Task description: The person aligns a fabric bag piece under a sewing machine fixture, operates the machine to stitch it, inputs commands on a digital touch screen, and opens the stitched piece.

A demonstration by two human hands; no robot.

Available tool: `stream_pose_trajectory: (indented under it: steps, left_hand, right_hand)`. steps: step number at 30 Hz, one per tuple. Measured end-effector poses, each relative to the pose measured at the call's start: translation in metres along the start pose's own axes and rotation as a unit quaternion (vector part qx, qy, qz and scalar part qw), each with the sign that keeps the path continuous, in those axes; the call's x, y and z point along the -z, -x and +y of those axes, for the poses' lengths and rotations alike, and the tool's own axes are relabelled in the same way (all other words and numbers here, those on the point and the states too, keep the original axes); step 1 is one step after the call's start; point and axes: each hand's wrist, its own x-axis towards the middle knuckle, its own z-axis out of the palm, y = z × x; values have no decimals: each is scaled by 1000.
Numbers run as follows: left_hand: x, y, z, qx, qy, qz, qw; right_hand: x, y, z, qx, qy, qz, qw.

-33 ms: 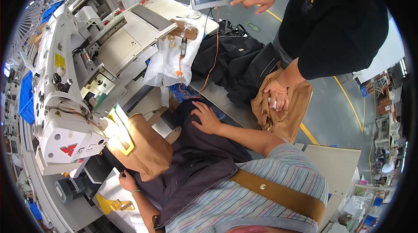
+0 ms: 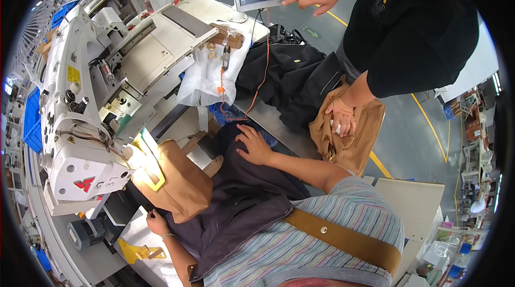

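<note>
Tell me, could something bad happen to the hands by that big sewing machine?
Maybe. The left hand grips the dark fabric close under the sewing machine, so fingers might stray toward the needle area. The right hand only lies flat on the fabric, so the cloth and the tan piece could slide crooked. The orange cord hanging off the table might also snag.

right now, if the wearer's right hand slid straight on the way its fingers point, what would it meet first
The right hand lies flat on dark fabric, fingers pointing up-left. First in that line, probably, is the blue plastic bag, then the white bag; depth is unclear.
</note>
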Motion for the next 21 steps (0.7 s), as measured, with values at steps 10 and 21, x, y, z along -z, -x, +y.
stream_pose_trajectory:
  steps: [10,21]
  left_hand:
    - [1,1,3,16,8,6,1000]
    - [4,3,5,23,2,-4,1000]
  right_hand:
    - [0,0,-1,-5,-3,-1,1000]
    - [-3,-1,1,-3,-11,-4,1000]
